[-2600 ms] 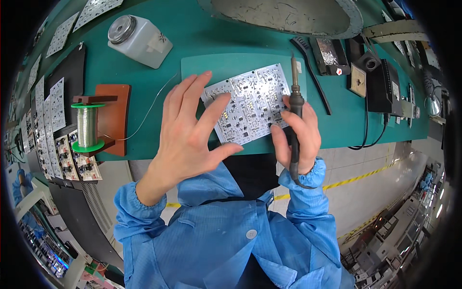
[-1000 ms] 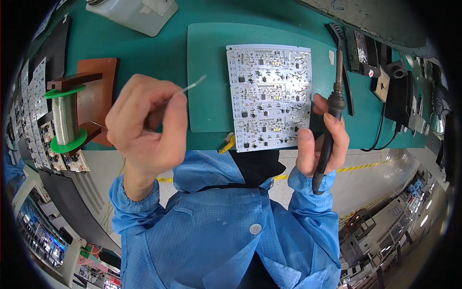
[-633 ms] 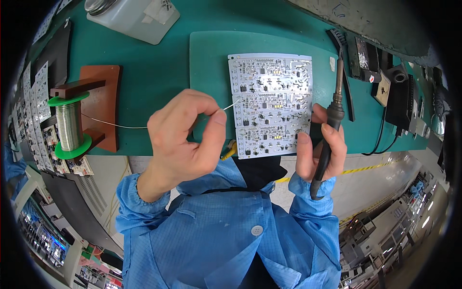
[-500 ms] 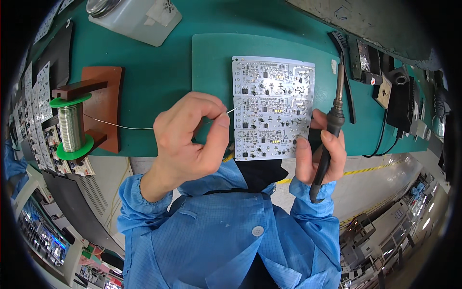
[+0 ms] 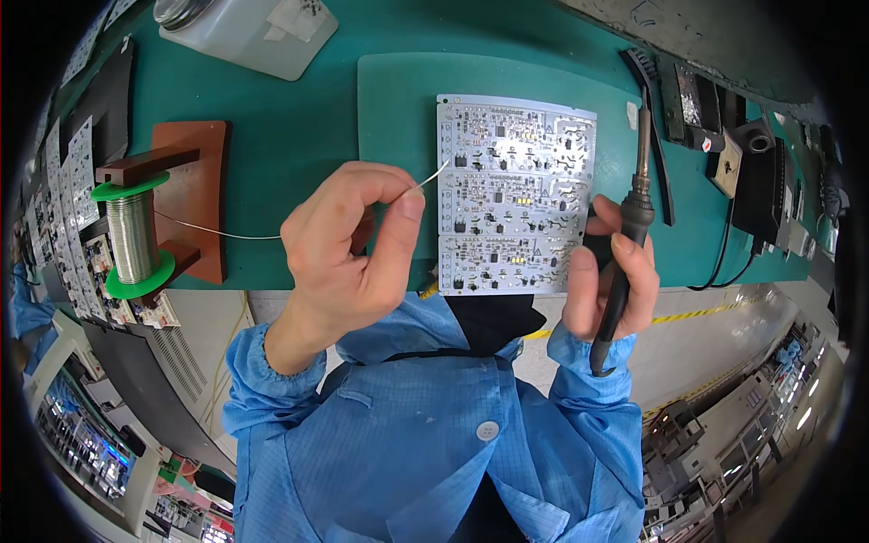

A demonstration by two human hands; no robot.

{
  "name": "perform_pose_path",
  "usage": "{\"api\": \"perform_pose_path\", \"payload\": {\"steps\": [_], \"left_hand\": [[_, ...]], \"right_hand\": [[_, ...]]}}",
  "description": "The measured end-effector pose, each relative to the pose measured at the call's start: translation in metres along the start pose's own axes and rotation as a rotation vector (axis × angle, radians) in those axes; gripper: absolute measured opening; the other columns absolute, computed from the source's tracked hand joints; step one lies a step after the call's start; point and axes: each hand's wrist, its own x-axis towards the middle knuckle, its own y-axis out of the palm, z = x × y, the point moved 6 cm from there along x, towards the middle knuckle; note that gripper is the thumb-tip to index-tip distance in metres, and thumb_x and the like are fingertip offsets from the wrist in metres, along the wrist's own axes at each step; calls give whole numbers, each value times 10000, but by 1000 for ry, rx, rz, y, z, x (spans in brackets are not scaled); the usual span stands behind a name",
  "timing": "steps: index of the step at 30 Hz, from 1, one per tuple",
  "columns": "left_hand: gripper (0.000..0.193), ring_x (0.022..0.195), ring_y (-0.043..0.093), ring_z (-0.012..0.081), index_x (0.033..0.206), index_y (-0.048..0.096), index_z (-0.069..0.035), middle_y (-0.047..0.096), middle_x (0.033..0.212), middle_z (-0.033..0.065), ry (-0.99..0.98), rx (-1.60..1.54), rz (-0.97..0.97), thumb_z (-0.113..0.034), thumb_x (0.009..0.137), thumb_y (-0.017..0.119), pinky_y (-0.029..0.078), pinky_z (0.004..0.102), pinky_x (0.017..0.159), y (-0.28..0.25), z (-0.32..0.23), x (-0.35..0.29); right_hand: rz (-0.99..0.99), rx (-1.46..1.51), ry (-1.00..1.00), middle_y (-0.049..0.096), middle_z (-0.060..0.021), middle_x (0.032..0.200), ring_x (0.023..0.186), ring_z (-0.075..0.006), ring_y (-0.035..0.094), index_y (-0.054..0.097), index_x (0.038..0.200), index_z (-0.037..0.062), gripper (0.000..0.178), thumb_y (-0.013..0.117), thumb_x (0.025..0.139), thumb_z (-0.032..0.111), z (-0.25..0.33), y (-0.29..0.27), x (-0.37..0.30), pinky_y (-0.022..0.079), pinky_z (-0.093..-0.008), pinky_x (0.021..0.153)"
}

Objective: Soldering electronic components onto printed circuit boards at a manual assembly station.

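Between thumb and forefinger, my left hand [image 5: 348, 249] pinches a thin solder wire [image 5: 434, 176], whose free end reaches the left edge of a white circuit board [image 5: 516, 195]. The wire trails back to a spool of solder [image 5: 132, 237] with green flanges on a reddish-brown stand [image 5: 190, 204]. My right hand [image 5: 620, 271] is closed round the dark handle of a soldering iron [image 5: 637, 213], its tip pointing away from me, to the right of the board. The board lies on a green mat [image 5: 398, 109], divided into 3 similar sections with small components.
A translucent bottle [image 5: 258, 36] with a metal lid stands at the far left. On the right lie a black brush [image 5: 654, 136] and a black box-shaped device [image 5: 756, 195] with a cable. More circuit boards [image 5: 81, 172] line the left edge.
My left hand has shifted slightly up, and more wire now sticks out past its fingertips, angled upward. The right hand with the iron has moved slightly right. The board sits a little higher in view.
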Motion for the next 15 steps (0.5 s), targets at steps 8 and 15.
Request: {"api": "perform_pose_path", "payload": {"steps": [8, 15], "left_hand": [[51, 516, 431, 27, 851, 602, 25, 647, 794, 72, 18, -35, -1, 49, 827, 640, 299, 178, 429, 1, -1, 0], [36, 510, 404, -2, 858, 597, 30, 657, 819, 69, 17, -13, -5, 28, 850, 632, 282, 158, 435, 0, 3, -3]], "right_hand": [[-135, -1, -45, 614, -286, 1092, 835, -233, 629, 476, 1200, 63, 359, 509, 869, -72, -5, -6, 3, 484, -374, 830], [-181, -7, -42, 620, -288, 1073, 817, -227, 628, 487, 1171, 58, 342, 493, 865, -93, -6, -8, 2, 493, -375, 812]]}}
